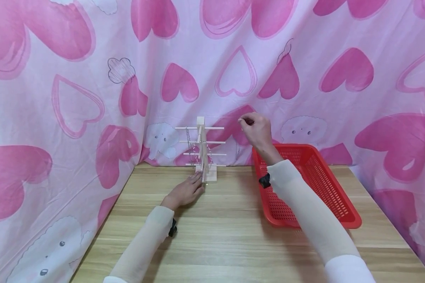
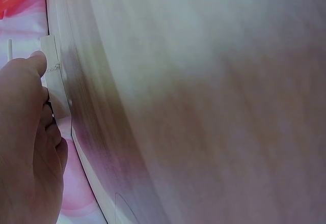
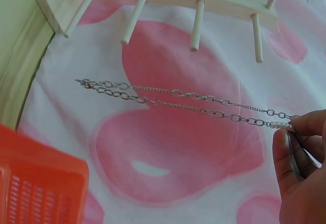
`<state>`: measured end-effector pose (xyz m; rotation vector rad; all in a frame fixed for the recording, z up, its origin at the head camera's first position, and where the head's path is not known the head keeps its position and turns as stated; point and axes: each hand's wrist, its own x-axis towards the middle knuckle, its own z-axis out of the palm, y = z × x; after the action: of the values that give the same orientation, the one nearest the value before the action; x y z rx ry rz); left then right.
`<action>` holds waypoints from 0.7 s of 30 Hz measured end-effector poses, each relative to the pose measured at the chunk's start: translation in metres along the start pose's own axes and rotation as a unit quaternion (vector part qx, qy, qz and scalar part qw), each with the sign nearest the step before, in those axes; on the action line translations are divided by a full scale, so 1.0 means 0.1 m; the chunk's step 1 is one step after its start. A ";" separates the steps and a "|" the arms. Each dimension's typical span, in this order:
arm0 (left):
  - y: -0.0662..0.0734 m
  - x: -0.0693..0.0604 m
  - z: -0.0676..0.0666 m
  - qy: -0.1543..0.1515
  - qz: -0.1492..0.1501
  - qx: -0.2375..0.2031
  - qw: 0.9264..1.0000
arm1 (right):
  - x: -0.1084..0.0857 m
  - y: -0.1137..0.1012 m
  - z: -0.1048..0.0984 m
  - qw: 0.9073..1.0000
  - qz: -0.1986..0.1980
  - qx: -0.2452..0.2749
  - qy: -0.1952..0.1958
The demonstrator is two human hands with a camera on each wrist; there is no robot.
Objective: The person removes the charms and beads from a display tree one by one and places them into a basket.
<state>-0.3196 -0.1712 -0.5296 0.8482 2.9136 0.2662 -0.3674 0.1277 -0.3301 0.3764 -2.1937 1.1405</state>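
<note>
Necklace (image 3: 178, 106) of silver links hangs from the right hand (image 1: 257, 129), its white beads (image 3: 278, 126) pinched in the fingers (image 3: 309, 123), in the space between rack (image 1: 204, 151) and basket (image 1: 337, 184). The left hand (image 1: 185, 190) touches the rack's base (image 1: 211, 175) on the tabletop (image 1: 226, 236); whether its fingers grip or merely rest, I cannot tell. Other chains (image 1: 188, 137) hang from the rack's pegs (image 1: 215, 128).

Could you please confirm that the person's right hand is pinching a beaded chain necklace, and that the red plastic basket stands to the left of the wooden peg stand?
Not quite: the head view shows the red plastic basket to the right of the wooden peg stand. The right hand is indeed pinching a beaded chain necklace.
</note>
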 end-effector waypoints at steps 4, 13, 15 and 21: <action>-0.01 0.01 0.00 -0.002 0.002 0.002 1.000 | 0.01 0.05 -0.15 1.000 0.007 0.001 -0.008; -0.02 0.01 0.01 0.005 0.007 0.002 1.000 | 0.04 0.17 -0.48 1.000 0.009 -0.026 -0.008; -0.02 0.01 0.02 0.005 0.006 0.001 1.000 | 0.04 0.20 -0.55 0.999 0.014 -0.036 -0.008; -0.01 0.01 0.02 0.005 0.005 0.001 1.000 | 0.05 0.29 -0.73 0.999 0.024 -0.044 0.012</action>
<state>-0.3209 -0.1716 -0.5317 0.8636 2.9200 0.2678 -0.3572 0.2042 -0.3141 0.2722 -2.2334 1.0628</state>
